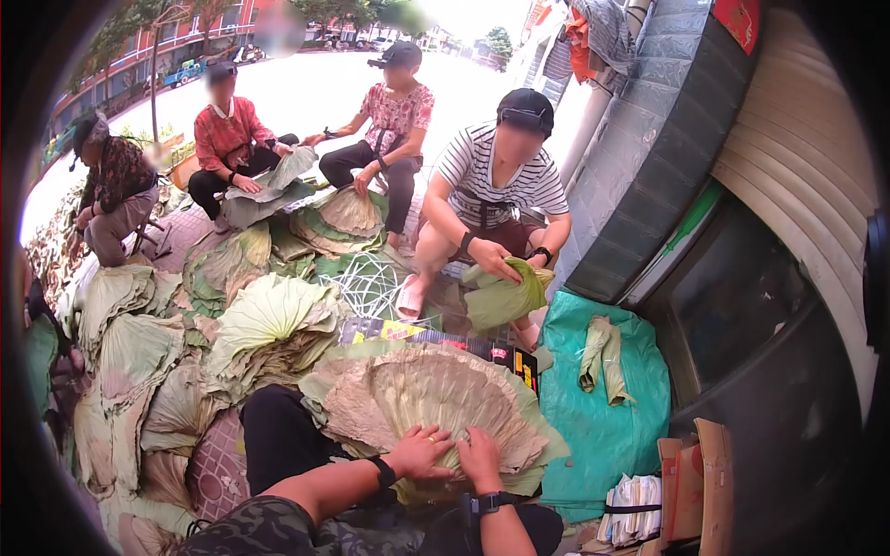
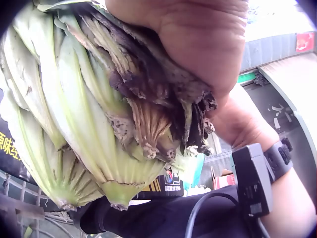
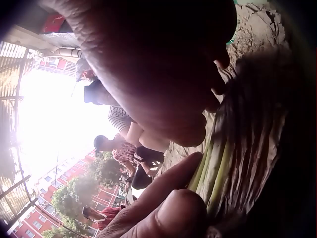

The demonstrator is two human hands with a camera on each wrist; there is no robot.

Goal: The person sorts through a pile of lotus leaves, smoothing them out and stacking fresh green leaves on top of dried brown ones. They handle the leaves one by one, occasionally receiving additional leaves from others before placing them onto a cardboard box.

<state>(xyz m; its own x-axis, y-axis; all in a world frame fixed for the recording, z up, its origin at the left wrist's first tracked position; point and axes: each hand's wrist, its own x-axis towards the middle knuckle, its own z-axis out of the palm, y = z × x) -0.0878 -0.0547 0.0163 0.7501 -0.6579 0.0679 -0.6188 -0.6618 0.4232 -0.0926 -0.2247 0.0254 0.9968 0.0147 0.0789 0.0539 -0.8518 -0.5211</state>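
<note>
A fanned stack of dry, pleated leaves [image 1: 436, 389] lies across the person's lap in the head view, greener leaves beneath brown ones. At its near edge the left hand [image 1: 422, 452], wearing a ring, grips the gathered folds. Close beside it, the right hand [image 1: 478, 458] holds the same edge with bent fingers. Cut stem ends and pale green undersides [image 2: 74, 99] hang below the left palm [image 2: 198, 44] in the left wrist view. Brown ribs [image 3: 247, 158] run beside the right hand [image 3: 148, 64] in the right wrist view; its fingertips are partly in shadow.
Leaf piles [image 1: 269, 324] cover the ground at left. Opposite, a person in a striped shirt [image 1: 505, 176] handles a green leaf; other people sit farther back. White strapping [image 1: 366, 283] lies ahead. Rolled leaves [image 1: 603, 361] rest on a teal sheet [image 1: 593, 463], near cardboard [image 1: 714, 482].
</note>
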